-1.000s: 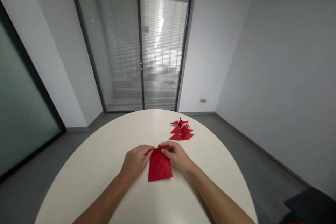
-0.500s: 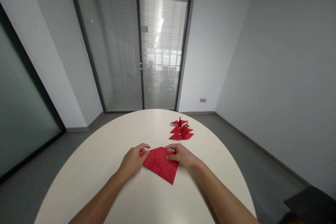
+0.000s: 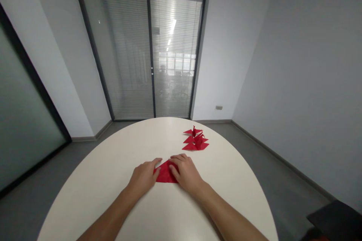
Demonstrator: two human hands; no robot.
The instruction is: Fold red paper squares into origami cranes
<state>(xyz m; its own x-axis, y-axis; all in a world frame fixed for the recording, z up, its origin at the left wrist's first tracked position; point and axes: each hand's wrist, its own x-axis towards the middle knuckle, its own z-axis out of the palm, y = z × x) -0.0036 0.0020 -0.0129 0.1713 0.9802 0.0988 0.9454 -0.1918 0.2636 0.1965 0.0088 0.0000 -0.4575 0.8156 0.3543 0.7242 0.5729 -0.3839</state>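
We had folded the red paper sheet (image 3: 164, 173), a spread diamond half a second before, into a small triangle lying between our hands at the near middle of the white table (image 3: 113, 180), and our left hand (image 3: 144, 177) and right hand (image 3: 185, 173) pressed it flat with open fingers, grasping nothing.

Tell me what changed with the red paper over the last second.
The red paper went from an upright rectangle to an open diamond, and is now folded into a smaller flat shape. Both hands shifted: the right hand now lies flat over it, the left hand at its left edge. The folded cranes and table stayed put.
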